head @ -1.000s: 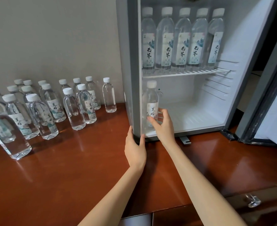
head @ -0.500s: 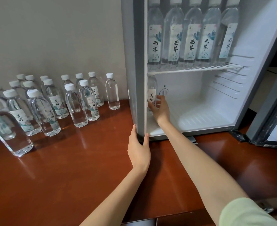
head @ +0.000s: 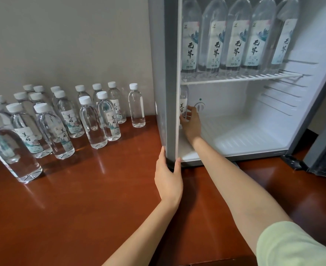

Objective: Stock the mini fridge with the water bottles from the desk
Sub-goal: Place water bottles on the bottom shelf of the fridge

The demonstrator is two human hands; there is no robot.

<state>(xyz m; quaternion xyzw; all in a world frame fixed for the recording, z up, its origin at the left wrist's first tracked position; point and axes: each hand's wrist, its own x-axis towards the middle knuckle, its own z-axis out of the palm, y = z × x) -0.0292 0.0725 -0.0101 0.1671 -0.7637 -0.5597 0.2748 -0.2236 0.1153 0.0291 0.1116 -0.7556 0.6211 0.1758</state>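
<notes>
The mini fridge (head: 167,77) stands open on the brown desk (head: 81,198). Its upper wire shelf (head: 240,76) carries several tall labelled water bottles (head: 235,39). My right hand (head: 190,123) reaches deep into the lower compartment and holds a small water bottle (head: 183,104) at the back left corner, half hidden behind the fridge's front edge. My left hand (head: 168,175) grips the bottom of the fridge's left front edge, thumb on the inner side. Several small white-capped water bottles (head: 62,120) stand grouped on the desk to the left.
The fridge door (head: 323,143) hangs open at the far right. A round dial (head: 200,106) sits on the back wall beside my right hand. The white fridge floor (head: 244,135) stretches right of the held bottle. A grey wall rises behind the desk bottles.
My right hand has carried the small bottle from the front of the lower compartment back into the rear left corner. The left hand kept its grip on the fridge edge.
</notes>
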